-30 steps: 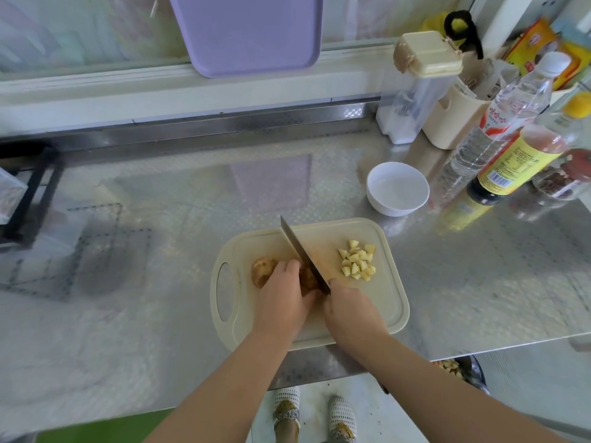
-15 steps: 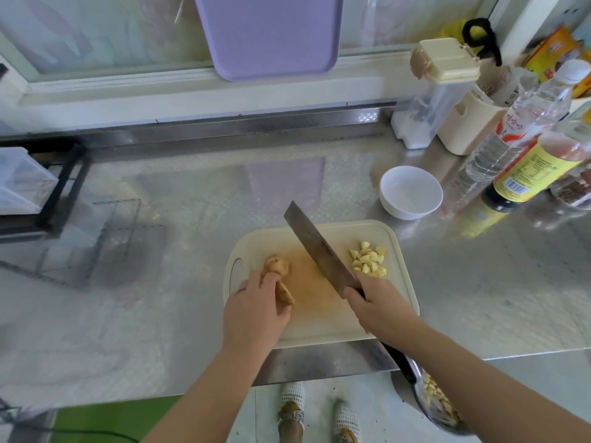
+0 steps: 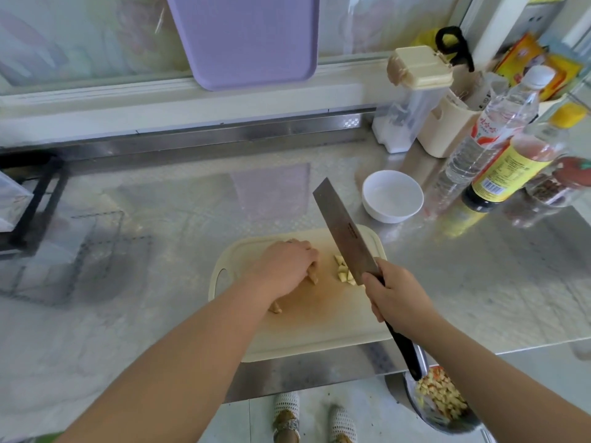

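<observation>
A cream cutting board (image 3: 319,334) lies at the counter's front edge. My left hand (image 3: 284,270) rests on a brown ginger piece (image 3: 313,276), fingers curled over it; most of the piece is hidden. A second small piece (image 3: 275,308) pokes out beside my wrist. A pile of pale diced bits (image 3: 344,272) sits to the right. My right hand (image 3: 396,295) grips the black handle of a cleaver (image 3: 347,235), whose blade is lifted and angled up over the board's right side.
A white bowl (image 3: 392,196) stands behind the board. Bottles (image 3: 499,174), a jar and cream containers (image 3: 415,97) crowd the back right. A metal bowl of diced food (image 3: 441,401) sits below the counter edge. A black rack (image 3: 32,199) is at left, a purple board (image 3: 246,39) on the wall.
The cleaver has come off the ginger and risen to the right. My left hand let go of the cut piece, shifted right and forward on the board and now covers the other ginger piece.
</observation>
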The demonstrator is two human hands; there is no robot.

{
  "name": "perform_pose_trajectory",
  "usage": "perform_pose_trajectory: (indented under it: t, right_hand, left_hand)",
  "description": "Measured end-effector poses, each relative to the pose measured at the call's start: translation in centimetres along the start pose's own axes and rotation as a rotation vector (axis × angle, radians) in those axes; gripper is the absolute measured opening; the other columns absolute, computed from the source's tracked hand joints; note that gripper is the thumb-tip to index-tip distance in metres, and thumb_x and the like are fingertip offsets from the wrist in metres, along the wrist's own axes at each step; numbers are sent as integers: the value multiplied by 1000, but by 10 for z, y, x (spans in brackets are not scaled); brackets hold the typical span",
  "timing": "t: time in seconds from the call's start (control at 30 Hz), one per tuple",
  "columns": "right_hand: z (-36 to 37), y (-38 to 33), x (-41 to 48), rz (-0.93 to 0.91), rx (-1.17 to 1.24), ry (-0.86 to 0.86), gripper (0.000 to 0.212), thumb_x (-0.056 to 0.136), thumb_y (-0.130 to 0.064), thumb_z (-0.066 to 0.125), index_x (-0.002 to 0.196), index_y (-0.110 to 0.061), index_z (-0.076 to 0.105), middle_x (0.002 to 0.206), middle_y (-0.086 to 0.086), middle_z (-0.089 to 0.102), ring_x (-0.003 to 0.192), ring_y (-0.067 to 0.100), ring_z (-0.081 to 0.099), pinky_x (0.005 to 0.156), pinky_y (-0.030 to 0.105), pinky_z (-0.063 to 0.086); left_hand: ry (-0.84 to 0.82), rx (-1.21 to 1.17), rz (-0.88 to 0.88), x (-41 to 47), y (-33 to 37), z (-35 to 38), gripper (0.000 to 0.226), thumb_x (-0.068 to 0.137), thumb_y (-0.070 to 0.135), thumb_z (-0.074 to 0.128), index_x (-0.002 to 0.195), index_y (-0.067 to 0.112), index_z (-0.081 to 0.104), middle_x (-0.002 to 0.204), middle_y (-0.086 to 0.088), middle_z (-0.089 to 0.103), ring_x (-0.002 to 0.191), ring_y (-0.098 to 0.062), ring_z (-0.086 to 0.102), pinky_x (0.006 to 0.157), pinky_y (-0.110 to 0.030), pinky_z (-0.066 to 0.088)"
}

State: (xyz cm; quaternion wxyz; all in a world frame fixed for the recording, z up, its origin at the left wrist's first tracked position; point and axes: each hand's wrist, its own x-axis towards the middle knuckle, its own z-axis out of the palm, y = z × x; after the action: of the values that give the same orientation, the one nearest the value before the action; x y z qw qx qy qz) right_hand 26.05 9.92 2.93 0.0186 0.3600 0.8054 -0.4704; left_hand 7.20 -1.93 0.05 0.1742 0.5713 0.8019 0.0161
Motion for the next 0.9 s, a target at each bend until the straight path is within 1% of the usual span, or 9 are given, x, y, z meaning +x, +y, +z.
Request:
perform_pose_trajectory:
  t: [0.17, 0.23, 0.33, 0.43, 0.53, 0.63, 0.7, 0.83, 0.9]
  right_hand:
    - [9, 8, 1, 60, -36, -54, 18, 99, -20, 44, 86, -15, 55, 59, 0, 54, 43, 10, 51, 41, 16, 41]
    - [18, 8, 3, 76, -77, -83, 18, 98, -20, 44, 87, -13, 55, 65, 3, 56, 49, 14, 54, 43, 22, 46]
    - [31, 7, 6, 91, -187, -102, 19, 100, -24, 43, 86, -15, 54, 73, 4, 59, 62, 22, 59, 62, 42, 56]
    - [39, 8, 9, 93, -268, -93, 20, 102, -28, 42, 90, -17, 54, 80, 3, 61, 71, 22, 64, 72, 44, 59]
    - [45, 9, 12, 93, -288, -86, 18, 103, -30, 41, 93, -20, 53, 80, 0, 60, 71, 18, 63, 70, 40, 59]
    - [46, 9, 12, 66, -298, -86, 15, 102, -31, 42, 95, -22, 51, 79, -1, 59, 70, 16, 60, 68, 37, 56]
    - [43, 8, 10, 36, -293, -65, 14, 102, -29, 41, 97, -21, 51, 77, 0, 59, 71, 19, 59, 68, 41, 54]
    - [36, 6, 2, -46, -353, -46, 24, 104, -28, 36, 121, -22, 50, 80, 1, 59, 77, 25, 60, 69, 43, 51]
    - [36, 5, -1, -72, -420, -77, 25, 104, -30, 34, 123, -23, 49, 87, 2, 62, 80, 26, 62, 72, 43, 52]
  left_hand:
    - [-157, -309, -255, -1, -6, 3, 27, 92, 42, 55, 107, 23, 66, 106, 5, 61, 93, -18, 60, 84, -38, 53]
    - [-184, -347, -339, -2, -5, 5, 26, 92, 43, 55, 105, 23, 66, 103, 4, 64, 91, -18, 61, 83, -40, 55]
    - [-73, -345, -414, -2, 2, 8, 25, 96, 39, 52, 109, 22, 64, 103, 2, 65, 90, -19, 62, 81, -41, 56]
    - [35, -383, -454, -7, 8, 14, 28, 93, 40, 56, 116, 25, 62, 107, 3, 66, 95, -19, 62, 79, -34, 52]
    - [110, -373, -458, -15, 13, 24, 36, 88, 39, 64, 122, 26, 60, 106, 5, 66, 97, -16, 62, 72, -27, 40]
    - [190, -402, -505, -17, 19, 27, 29, 90, 38, 63, 114, 23, 65, 95, 5, 68, 90, -16, 63, 72, -30, 46]
    - [217, -492, -547, -17, 21, 30, 26, 88, 39, 65, 107, 21, 69, 87, 5, 68, 83, -15, 63, 72, -30, 49]
    - [260, -587, -611, -18, 22, 35, 27, 84, 37, 72, 105, 20, 72, 83, 8, 66, 78, -12, 62, 66, -24, 42]
    - [291, -598, -639, -18, 23, 36, 31, 82, 40, 73, 107, 21, 71, 88, 7, 69, 80, -10, 61, 68, -22, 40]
